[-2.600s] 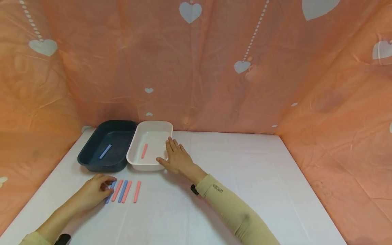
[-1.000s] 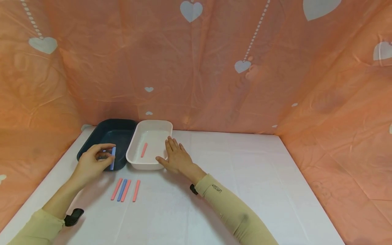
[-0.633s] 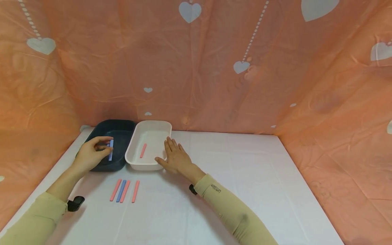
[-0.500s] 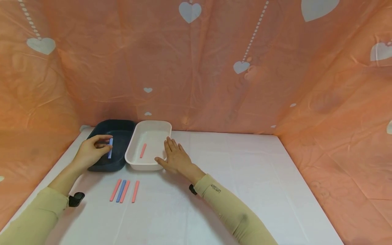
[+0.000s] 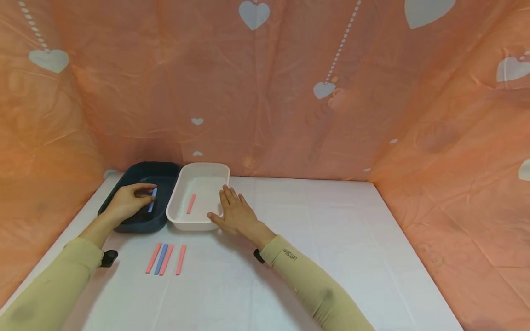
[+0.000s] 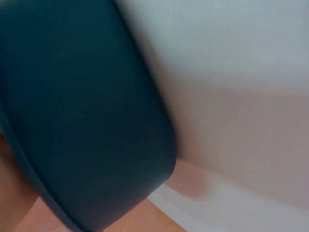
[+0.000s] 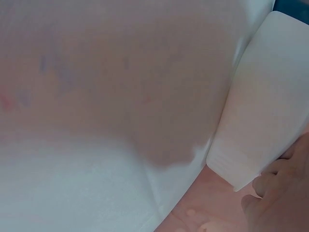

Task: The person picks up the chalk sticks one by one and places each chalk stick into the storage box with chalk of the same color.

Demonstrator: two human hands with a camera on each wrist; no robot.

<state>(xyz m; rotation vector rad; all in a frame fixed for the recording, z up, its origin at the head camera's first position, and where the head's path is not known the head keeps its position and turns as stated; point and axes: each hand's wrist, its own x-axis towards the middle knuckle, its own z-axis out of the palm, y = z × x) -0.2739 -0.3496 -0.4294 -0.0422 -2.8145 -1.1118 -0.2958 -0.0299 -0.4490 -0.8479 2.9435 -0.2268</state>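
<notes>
My left hand (image 5: 129, 201) reaches over the dark blue tray (image 5: 120, 226), its thumb and fingertips pinching a slim blue stick (image 5: 152, 200) that slants inside the tray. The hand hides part of the tray floor. In the left wrist view the outer wall of the dark tray (image 6: 91, 116) fills much of the frame, with a bit of the hand (image 6: 14, 193) beyond its rim. My right hand (image 5: 238, 215) rests with straight fingers on the right rim of the white tray (image 5: 198, 226). A pink stick (image 5: 191, 203) lies in that tray.
On the white table (image 5: 323, 239) in front of the trays lie a left pink stick (image 5: 153, 258), a blue stick (image 5: 161, 259), a middle pink stick (image 5: 166, 260) and a right pink stick (image 5: 181, 259). An orange curtain (image 5: 215, 92) stands behind.
My left hand has lifted the leftmost blue stick from the table row and carried it up over the dark tray. The right hand stays on the white tray's rim.
</notes>
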